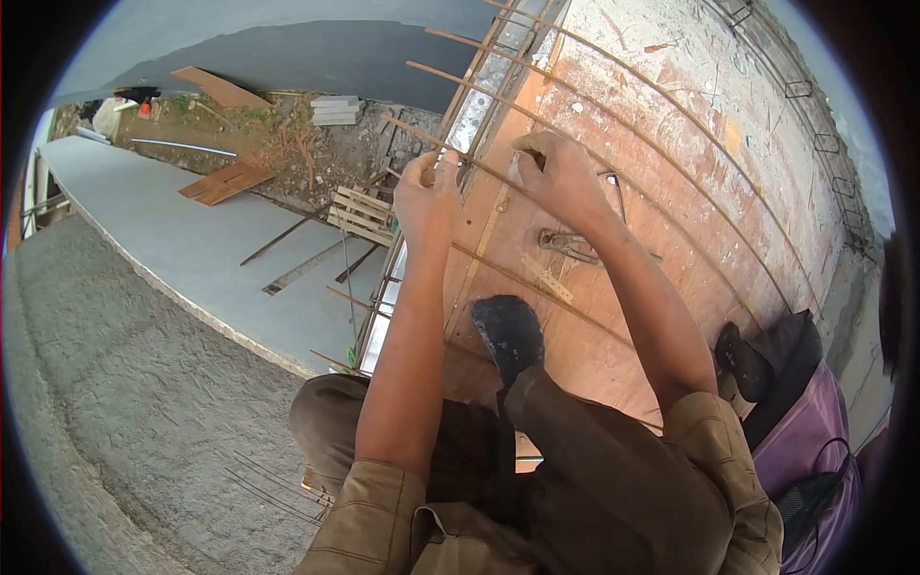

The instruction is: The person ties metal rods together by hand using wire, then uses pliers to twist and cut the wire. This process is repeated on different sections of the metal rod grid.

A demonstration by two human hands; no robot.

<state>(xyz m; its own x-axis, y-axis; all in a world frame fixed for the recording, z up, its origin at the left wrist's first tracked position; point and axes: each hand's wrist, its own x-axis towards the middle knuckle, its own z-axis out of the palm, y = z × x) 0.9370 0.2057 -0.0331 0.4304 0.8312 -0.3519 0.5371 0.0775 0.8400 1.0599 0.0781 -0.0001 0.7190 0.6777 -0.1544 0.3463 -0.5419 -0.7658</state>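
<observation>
My left hand (428,203) is raised at the edge of the plywood deck, its fingers curled in a pinch beside a thin steel rebar (494,172). What those fingers hold, if anything, is too small to make out. To its right, my right hand (567,182) hovers over the same rebar with thumb and fingers bent together; anything between them is hidden. Below my right wrist, pincers (565,245) lie on the plywood (498,259). A small wooden strip (546,278) rests nearby.
Several parallel rebars (661,91) cross the deck and stick out past its metal-faced edge (470,120). My dark-shod foot (508,331) stands on the plywood. A person in purple (810,441) sits close on the right. Beyond the edge lie a lower grey slab (192,230) and a pallet (360,213).
</observation>
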